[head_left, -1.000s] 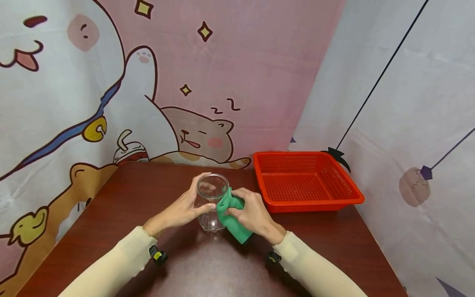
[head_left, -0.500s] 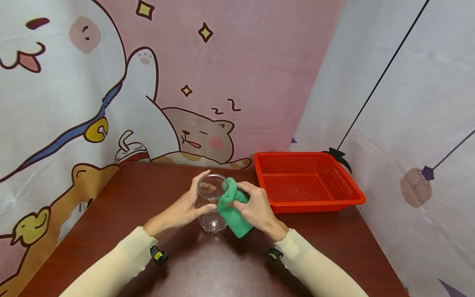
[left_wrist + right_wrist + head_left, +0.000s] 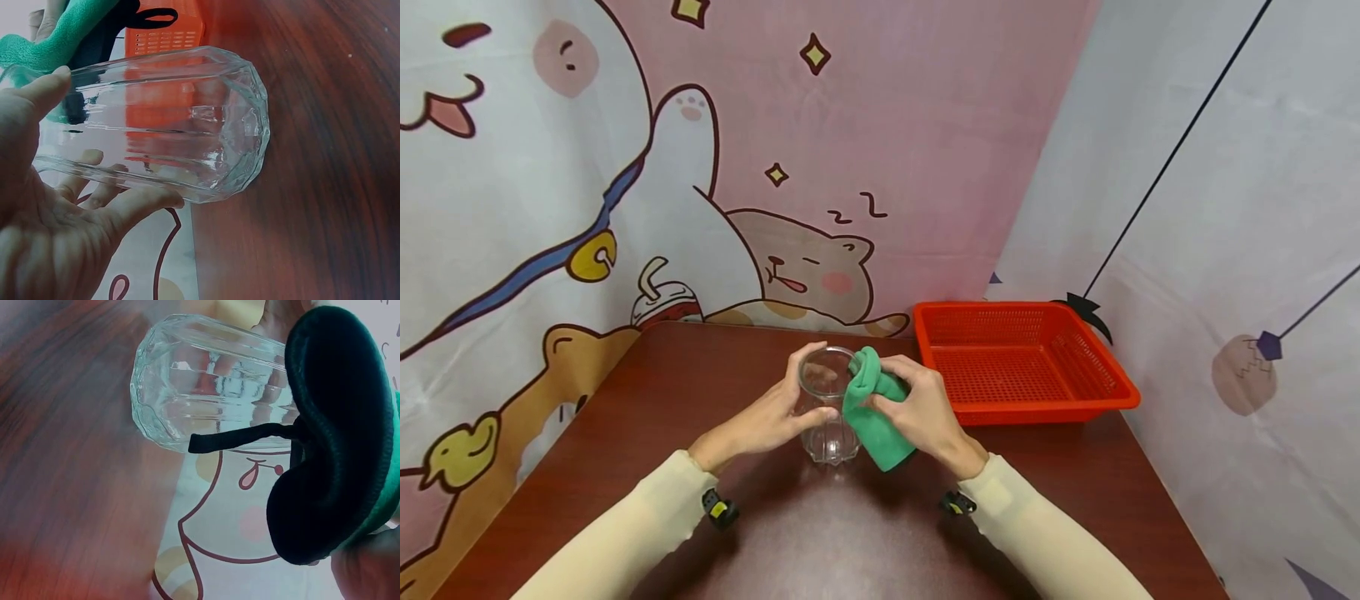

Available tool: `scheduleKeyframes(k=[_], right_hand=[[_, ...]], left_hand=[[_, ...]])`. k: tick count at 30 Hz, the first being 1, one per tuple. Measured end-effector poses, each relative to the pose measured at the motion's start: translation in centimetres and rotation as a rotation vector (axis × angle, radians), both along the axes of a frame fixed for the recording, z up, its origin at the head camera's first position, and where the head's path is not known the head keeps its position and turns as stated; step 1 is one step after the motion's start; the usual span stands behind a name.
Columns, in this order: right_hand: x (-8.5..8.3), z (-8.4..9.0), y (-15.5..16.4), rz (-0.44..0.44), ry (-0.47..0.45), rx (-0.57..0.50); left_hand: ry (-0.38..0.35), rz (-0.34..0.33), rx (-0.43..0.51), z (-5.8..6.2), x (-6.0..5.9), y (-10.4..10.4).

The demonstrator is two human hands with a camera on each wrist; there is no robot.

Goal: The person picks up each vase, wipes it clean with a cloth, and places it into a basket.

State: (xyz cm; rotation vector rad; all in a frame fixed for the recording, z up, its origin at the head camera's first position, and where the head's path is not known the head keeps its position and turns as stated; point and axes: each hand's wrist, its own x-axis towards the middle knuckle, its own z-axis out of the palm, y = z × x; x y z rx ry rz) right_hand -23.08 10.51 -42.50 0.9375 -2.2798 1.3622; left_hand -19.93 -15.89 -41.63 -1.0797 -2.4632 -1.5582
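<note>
Now higher at the glass (image 3: 826, 408) rim, green cloth (image 3: 872, 412) in right hand (image 3: 917, 412)'s grip; left hand (image 3: 767, 421) still clasping glass.

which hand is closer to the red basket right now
Right. The right hand, gripping the green cloth against the glass jar, sits just beside the red basket. The left hand holds the jar's far side, farther from it.

Bare table (image 3: 647, 400) leftward; right, orange basket (image 3: 1022, 362) against the wall.
</note>
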Motion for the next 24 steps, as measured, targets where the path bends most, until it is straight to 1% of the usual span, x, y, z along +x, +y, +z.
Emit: scheduleKeyframes(k=[2, 7, 9, 17, 24], right_hand=[[0.0, 0.1, 0.1, 0.001, -0.002, 0.008], [-0.1, 0.1, 0.1, 0.007, -0.021, 0.021], [-0.1, 0.1, 0.1, 0.008, -0.03, 0.023], [-0.4, -0.4, 0.0, 0.004, -0.031, 0.059], [-0.5, -0.9, -0.3, 0.002, -0.048, 0.14]], left_hand=[[0.017, -0.017, -0.007, -0.2, -0.2, -0.1], [0.034, -0.025, -0.018, -0.1, -0.3, -0.2], [0.019, -0.021, -0.015, 0.2, -0.1, -0.2], [-0.008, -0.015, -0.038, 0.3, -0.1, -0.1], [-0.02, -0.01, -0.041, 0.2, -0.1, -0.2]])
